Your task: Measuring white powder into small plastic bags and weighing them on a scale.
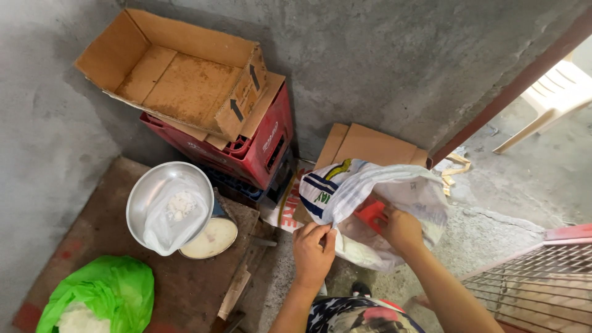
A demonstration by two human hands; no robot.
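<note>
A large white woven sack [376,203] with printed blue, green and yellow markings stands on the floor against the wall. My left hand [313,250] pinches the sack's near edge and holds it up. My right hand [401,229] reaches into the sack's open mouth, touching something red [372,214] inside; whether it grips that thing I cannot tell. Most of the sack's contents are hidden.
A metal scale pan [143,200] holds a clear bag of white grains [176,213] on a worn wooden board [179,290]. A green bag [102,296] lies at bottom left. Red crates [259,145] carry an open cardboard box [179,77]. Wire cage [536,283] right, plastic chair [555,95] beyond.
</note>
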